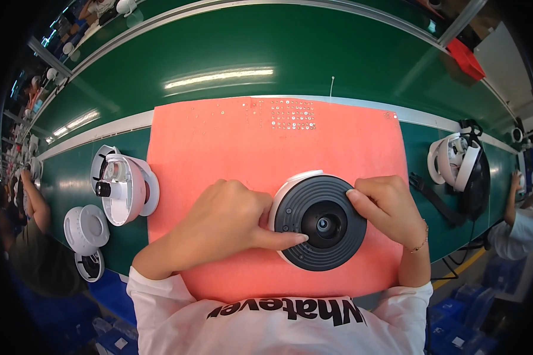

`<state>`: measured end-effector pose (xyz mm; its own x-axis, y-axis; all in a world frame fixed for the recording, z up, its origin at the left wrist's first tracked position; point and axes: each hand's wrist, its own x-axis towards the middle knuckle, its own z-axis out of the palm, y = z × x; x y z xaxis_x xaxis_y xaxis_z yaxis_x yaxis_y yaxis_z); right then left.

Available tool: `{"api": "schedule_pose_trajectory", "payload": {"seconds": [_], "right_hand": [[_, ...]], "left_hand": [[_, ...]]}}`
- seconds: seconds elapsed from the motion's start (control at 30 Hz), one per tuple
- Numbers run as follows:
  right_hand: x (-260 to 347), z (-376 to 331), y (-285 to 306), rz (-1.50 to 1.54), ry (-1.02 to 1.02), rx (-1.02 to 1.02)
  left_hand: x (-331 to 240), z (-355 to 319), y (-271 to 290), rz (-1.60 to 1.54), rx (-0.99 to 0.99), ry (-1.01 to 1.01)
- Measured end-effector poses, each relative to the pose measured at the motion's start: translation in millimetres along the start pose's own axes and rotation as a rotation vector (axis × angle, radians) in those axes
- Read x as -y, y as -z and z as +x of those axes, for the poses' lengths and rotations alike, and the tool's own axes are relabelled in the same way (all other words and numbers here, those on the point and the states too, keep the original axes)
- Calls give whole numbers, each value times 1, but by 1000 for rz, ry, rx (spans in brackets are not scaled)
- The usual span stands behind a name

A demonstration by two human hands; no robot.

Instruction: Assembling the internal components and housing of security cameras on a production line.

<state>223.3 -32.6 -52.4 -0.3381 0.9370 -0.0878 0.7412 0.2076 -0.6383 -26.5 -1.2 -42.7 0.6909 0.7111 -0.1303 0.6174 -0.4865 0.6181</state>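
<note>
A round camera [331, 259] with a white shell and a ridged black front is held over the pink mat [201, 154], its lens facing up. My left hand [231, 216] grips the camera's left side, fingers curled behind the shell. Its thumb lies across the black face, with the tip close to the lens recess. On the upper right rim, my right hand [388, 207] holds the camera with its thumb over the edge. The fingers behind the camera are partly hidden.
Small screws [293, 115] stand in rows near the mat's far edge. An opened white camera housing [127, 189] and round white parts [87, 228] sit left. Another housing [453, 160] lies right, beside a black strap [435, 198]. Other people are at both sides.
</note>
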Motion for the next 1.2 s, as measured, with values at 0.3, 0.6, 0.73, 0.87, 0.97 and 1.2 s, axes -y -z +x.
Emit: {"api": "schedule_pose_trajectory", "payload": {"seconds": [0.3, 0.6, 0.73, 0.87, 0.97, 1.2], "right_hand": [[33, -8, -15, -188, 450, -291], [0, -14, -38, 699, -99, -33], [14, -11, -32, 788, -140, -13], [28, -3, -15, 743, 27, -193], [28, 13, -14, 619, 185, -364], [50, 54, 13, 693, 353, -415]], "left_hand": [[4, -2, -3, 58, -13, 14], [16, 4, -28, -272, 160, 167], [15, -5, -52, -1097, -52, 34], [-2, -1, -42, -565, -398, -251], [-4, 2, -32, -420, -529, -375], [5, 21, 14, -566, -561, -298]]}}
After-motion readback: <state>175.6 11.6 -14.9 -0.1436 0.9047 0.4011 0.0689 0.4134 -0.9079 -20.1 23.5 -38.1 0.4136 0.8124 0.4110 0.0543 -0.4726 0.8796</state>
